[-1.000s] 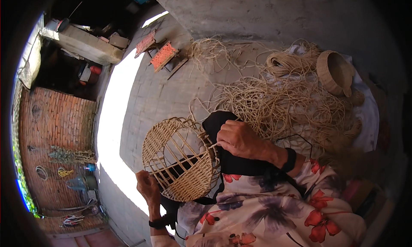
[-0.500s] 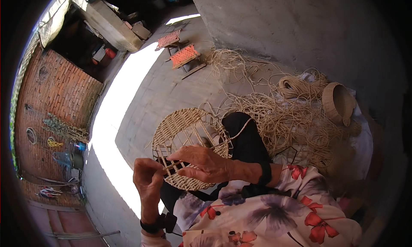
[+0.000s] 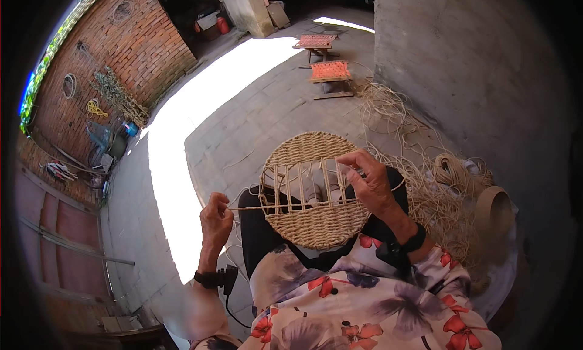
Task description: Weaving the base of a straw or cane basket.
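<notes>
A round panel (image 3: 316, 227) of woven straw-coloured cord rests across my lap. Dense weave fills its far and near parts, with bare lengthwise cords (image 3: 302, 183) spanning the gap between. My left hand (image 3: 217, 219), off the panel's left side, is closed in a pinch on a cord (image 3: 250, 208). That cord runs taut to the right along the near woven part. At the panel's right edge, my right hand (image 3: 373, 186) curls its thumb and forefinger over the rim; its other fingers are partly hidden.
Loose cord (image 3: 434, 201) lies in a tangled heap at right, beside a coil (image 3: 448, 168) and a woven basket (image 3: 493, 213). Two low stools with red woven tops (image 3: 330, 71) stand ahead. A grey wall (image 3: 467, 64) rises at right, a brick wall (image 3: 136, 37) at left.
My left hand has moved away from the panel, drawing the cord out leftward. My right hand has shifted from over the weave to the right rim. The view has turned, and the panel looks rotated.
</notes>
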`<state>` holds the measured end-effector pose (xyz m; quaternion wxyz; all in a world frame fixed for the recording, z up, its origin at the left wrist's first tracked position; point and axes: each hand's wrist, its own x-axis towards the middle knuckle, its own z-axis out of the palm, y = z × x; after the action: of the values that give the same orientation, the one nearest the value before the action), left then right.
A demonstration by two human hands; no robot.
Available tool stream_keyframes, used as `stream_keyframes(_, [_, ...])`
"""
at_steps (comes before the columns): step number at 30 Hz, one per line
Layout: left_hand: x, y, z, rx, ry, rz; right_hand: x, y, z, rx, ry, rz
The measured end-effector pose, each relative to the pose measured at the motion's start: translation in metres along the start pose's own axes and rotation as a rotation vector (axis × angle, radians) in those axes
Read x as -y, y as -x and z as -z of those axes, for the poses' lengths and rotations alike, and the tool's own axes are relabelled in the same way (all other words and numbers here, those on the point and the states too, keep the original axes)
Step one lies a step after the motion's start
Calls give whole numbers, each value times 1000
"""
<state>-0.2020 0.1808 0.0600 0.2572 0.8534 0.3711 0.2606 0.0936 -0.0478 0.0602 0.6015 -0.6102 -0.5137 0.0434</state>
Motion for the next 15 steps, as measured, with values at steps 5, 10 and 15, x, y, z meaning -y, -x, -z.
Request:
stream_keyframes(5, [59,2,15,-120,-341,-5,-17,6,26,-111,60,-108])
stream_keyframes(10, [64,-1,43,-132,-475,116,-10,7,58,-228,152,-231])
stream_keyframes(15, [-65,-13,34,122,88,-205,52,-17,37,-125,193,183])
